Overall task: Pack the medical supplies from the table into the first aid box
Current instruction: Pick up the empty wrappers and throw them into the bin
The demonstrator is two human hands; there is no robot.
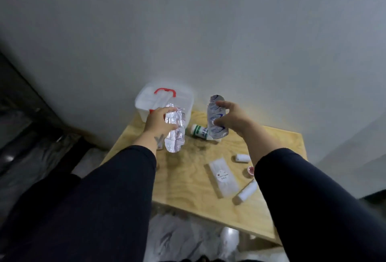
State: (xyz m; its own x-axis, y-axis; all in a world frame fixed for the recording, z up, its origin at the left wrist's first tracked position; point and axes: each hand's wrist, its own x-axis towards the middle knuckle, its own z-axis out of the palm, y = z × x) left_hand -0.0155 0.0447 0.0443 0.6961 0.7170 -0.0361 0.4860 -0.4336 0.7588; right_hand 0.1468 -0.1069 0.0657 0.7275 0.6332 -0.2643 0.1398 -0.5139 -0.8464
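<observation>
The first aid box (146, 102), white with a red handle and its lid seemingly on, sits at the table's (188, 182) far left corner by the wall. The left hand (156, 122), grip clamped on a foil pack (175, 136) with long axis pointing away, hovers just at the box's 6 o'clock, nearer. The right hand (229, 115) grips a blue-printed pouch (216, 121) at its 3 o'clock. A bottle (199, 131), rolls and a sachet lie toward 5 o'clock.

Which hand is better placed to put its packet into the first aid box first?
Left. The left hand holds its silver packet right beside the first aid box; the right hand is farther away.
</observation>
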